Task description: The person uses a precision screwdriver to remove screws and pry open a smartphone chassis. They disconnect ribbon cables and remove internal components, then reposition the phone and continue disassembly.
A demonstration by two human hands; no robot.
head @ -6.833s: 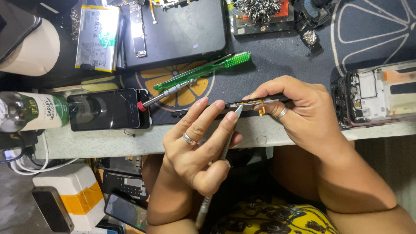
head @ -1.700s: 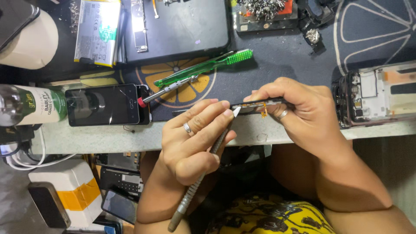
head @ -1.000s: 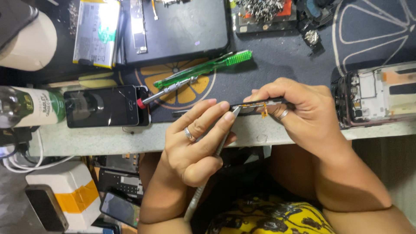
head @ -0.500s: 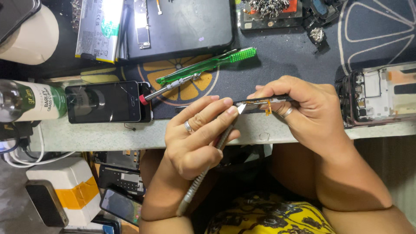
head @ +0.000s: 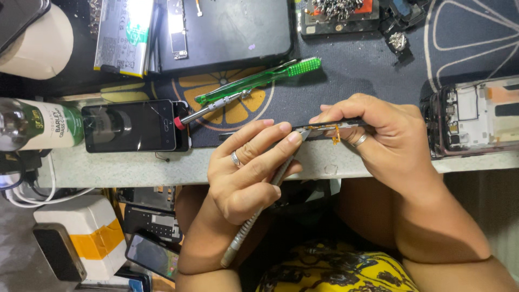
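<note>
While hands (head: 319, 157) work, toothbrush (head: 259, 80) lies near.

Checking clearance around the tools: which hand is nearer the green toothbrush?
Right. The right hand lies just below the green toothbrush bristle end; the left hand sits lower, past the desk edge.

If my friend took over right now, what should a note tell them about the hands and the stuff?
Left hand: grip on a grey pen-like tool, tip at the thin dark part.
Right hand: pinches that part edge-up at the bench edge; an orange strip shows on it.
Nearby: green toothbrush, small screwdriver, black phone, opened phone.
Done or left: cannot tell.
</note>
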